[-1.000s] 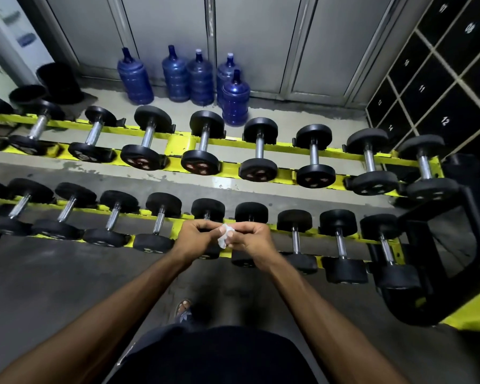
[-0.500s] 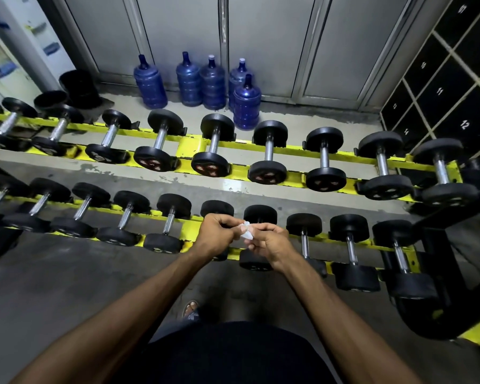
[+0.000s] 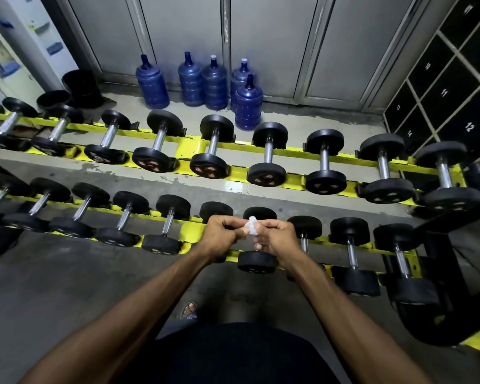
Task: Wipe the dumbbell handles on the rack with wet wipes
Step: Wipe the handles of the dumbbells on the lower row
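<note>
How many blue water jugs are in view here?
5 jugs. Four stand in a row against the grey doors: first, second, third, and fourth, partly covered. The fifth stands in front of the fourth. Others could be hidden behind them.

Dim overall, glare on floor — wide-angle edge bending

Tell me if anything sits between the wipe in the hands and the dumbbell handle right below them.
Nothing visible does. The left hand and right hand pinch the wet wipe just above a lower-row dumbbell; a short piece of its handle shows below the wipe, partly covered only by the right hand's own fingers.
</note>
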Motion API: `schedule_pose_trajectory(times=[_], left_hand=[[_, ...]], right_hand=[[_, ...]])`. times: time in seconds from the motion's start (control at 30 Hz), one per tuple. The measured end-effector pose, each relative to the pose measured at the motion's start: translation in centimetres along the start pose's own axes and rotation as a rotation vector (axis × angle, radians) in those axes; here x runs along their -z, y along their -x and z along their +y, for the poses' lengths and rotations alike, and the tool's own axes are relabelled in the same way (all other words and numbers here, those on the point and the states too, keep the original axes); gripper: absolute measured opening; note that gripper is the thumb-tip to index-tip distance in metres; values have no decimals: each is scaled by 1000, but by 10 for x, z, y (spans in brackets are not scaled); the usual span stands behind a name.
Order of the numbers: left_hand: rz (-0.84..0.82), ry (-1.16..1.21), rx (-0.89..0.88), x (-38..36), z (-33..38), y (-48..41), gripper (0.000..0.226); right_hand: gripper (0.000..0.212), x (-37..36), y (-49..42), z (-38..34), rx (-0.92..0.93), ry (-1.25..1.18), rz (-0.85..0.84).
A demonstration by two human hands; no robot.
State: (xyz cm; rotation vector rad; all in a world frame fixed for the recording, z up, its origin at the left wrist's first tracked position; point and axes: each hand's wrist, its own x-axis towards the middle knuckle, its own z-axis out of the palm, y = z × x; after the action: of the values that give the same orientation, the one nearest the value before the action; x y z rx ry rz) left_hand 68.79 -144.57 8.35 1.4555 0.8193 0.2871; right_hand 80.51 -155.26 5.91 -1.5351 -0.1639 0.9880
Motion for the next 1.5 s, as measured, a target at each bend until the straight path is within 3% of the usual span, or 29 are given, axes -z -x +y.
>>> schedule_pose_trajectory(times=[0.27,0.57,0.77,1.03,1.23,1.5], left_hand=[[89,11,25,-5,-5,-8,8],[202,140,203,-8,-12,-37,9],[20,26,241,7,-17,-71,2],[-230,-154,266,21,-2,-124,19],[-36,-86,302,-1,-27,-151,17],[115,-226,458,-42,-119,-165,25]], right_hand=[[16,-1,-7,-6,-9,-78,-12],[23,-4,-21,-7,182,227,-155],[19,-3,-47,-10,191,232,-58],[11,-13,-85,-16,229,318,82],[13,2,-120,2,160,349,128],[9,60,-167,55,44,462,85]])
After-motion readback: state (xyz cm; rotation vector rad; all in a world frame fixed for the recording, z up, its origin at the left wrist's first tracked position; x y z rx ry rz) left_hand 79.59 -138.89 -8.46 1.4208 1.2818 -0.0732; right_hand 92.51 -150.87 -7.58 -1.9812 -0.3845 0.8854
